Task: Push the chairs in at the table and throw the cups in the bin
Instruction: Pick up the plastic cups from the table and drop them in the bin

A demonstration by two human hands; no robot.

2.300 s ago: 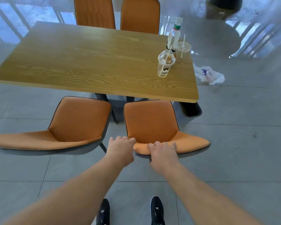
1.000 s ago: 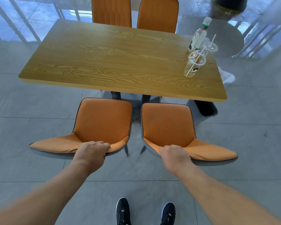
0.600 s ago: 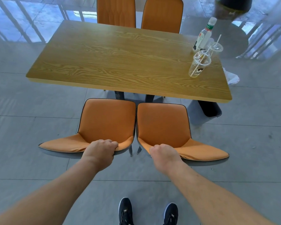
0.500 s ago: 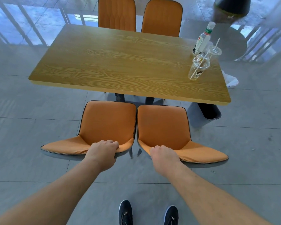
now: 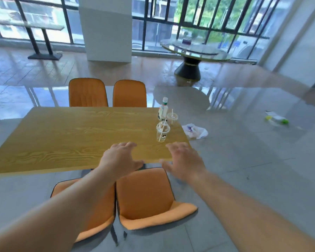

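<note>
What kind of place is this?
Probably a cafe or canteen dining area: a wooden table with orange chairs, used plastic cups, and a round glass table by big windows.

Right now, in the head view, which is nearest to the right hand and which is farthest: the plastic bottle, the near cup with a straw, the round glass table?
From the right hand:
1. Near cup, just beyond the fingers, on the wooden table.
2. Plastic bottle, farther back, at the table's far right corner.
3. Round glass table, by the windows.

Both empty hands [image 5: 120, 159] spread above table [image 5: 62, 139], seemingly near cups [image 5: 162, 131].
</note>
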